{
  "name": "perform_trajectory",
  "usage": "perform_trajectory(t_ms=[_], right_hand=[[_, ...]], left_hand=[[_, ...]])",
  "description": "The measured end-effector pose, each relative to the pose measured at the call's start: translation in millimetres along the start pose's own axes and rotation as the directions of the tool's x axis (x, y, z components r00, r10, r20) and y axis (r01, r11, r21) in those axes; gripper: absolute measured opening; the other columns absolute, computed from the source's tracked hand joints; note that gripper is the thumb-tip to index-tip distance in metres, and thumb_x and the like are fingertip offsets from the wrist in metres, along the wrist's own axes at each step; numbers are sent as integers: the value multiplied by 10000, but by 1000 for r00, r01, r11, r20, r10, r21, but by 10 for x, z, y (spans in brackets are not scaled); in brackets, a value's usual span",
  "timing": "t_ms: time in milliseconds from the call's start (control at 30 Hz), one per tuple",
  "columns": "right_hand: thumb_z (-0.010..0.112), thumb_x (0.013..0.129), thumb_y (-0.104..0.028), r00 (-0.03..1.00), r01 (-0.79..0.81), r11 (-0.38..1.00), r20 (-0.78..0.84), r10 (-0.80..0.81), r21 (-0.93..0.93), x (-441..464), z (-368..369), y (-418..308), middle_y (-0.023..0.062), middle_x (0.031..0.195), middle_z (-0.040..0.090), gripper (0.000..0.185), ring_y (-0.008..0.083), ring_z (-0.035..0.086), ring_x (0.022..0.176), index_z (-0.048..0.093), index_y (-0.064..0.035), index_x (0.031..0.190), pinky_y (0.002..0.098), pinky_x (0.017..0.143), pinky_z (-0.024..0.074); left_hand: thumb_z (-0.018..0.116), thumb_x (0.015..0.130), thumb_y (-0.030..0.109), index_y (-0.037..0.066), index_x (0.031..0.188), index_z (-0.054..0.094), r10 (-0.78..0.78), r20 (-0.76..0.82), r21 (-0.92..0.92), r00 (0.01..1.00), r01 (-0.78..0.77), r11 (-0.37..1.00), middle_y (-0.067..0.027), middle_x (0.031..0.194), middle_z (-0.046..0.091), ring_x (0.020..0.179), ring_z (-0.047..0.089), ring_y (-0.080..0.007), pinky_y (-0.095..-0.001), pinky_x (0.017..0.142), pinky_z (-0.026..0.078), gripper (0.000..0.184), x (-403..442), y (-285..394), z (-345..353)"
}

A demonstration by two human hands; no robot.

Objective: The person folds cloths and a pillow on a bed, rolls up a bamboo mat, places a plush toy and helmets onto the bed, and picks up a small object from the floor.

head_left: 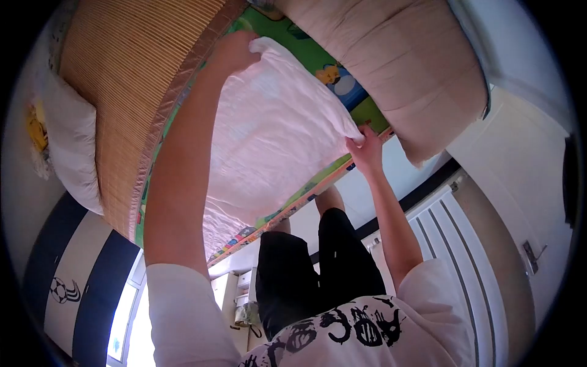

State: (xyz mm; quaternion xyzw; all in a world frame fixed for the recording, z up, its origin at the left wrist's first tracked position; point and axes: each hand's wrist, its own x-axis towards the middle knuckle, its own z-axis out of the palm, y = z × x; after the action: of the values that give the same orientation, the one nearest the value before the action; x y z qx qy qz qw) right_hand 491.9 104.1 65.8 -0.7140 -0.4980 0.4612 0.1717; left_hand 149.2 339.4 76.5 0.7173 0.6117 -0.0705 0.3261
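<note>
Head view: at the green mat (309,54), the left hand (237,54) closes (fingertips unclear) on the pale cloth (275,128); the right hand (367,150) pinches its corner.

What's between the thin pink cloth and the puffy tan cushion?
In the head view, a strip of green mat printed with a yellow cartoon figure; at one end, the right hand grips the cloth.

Pink sheet (275,122): soft cloth, matt, a bit crinkly
Mat (140,61) left of the sheet: looks like woven strips, ridged, with a shiny cloth edge
Pillow (73,140) far left of the sheet: smooth pale cloth
Radiator (458,257) below right of the sheet: smooth, hard, painted look
</note>
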Motion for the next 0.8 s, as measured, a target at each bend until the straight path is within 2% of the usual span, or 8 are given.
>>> perform_trajectory(t_ms=[100,233,300,400,500,567,667,800], right_hand=[[741,796,-89,999,10,996,-31,-7,87,-263,-77,-270,168,893,658,242,347,661,800,612,-3,982,391,734,520],[748,751,-41,992,114,993,-45,-114,-9,-712,14,-502,160,852,596,228,360,628,782,574,-27,898,411,713,510],[741,721,-27,946,323,943,13,-323,-75,-920,129,-625,150,841,571,232,369,606,786,570,-48,877,434,693,499],[730,660,-8,854,501,862,210,-476,-81,-1244,322,-732,127,832,557,264,377,576,796,580,-79,867,469,663,476],[732,656,-26,781,578,815,314,-540,-37,-1564,647,-900,117,838,557,269,357,590,792,585,-84,874,467,651,477],[738,688,-40,724,611,791,430,-540,-37,-1776,935,-868,117,848,562,281,341,605,814,589,-78,923,460,680,487],[737,722,-47,692,643,765,399,-601,37,-2037,1482,-861,117,858,565,287,337,606,821,583,-67,963,453,720,495],[723,764,-72,713,568,818,549,-437,-86,-2314,2062,-695,130,933,587,261,352,615,891,589,-61,988,463,792,501]], left_hand=[[753,793,172,86,1156,728,28,-41,-226,999,-37,974,-167,1079,730,977,698,-318,-380,842,551,374,-195,-39,-127],[722,754,5,100,1287,673,64,131,-336,989,-16,942,-116,1079,699,982,663,-245,-356,877,535,543,-572,-192,-420],[690,720,-77,111,1239,700,44,125,-498,991,25,867,-92,1030,684,1005,645,-229,-354,870,528,552,-881,-321,-468],[602,734,-146,91,1045,749,74,-51,-465,996,-89,881,-102,1012,687,979,643,-266,-386,848,513,418,-1465,-493,-471],[616,678,-146,105,936,758,285,-29,-59,958,-287,956,-76,1002,675,1057,601,-272,-390,931,479,387,-2056,-944,-460],[636,657,-126,118,860,748,242,12,-62,970,-241,969,-56,974,669,1072,585,-281,-404,968,457,337,-2438,-1202,-363],[652,652,-98,136,768,718,144,25,-59,989,-142,988,-32,927,654,1082,576,-275,-413,973,448,269,-2859,-1525,-84],[658,680,-56,141,710,673,138,-113,69,984,-131,989,-16,920,642,1083,577,-265,-431,952,450,200,-3198,-1926,446]])
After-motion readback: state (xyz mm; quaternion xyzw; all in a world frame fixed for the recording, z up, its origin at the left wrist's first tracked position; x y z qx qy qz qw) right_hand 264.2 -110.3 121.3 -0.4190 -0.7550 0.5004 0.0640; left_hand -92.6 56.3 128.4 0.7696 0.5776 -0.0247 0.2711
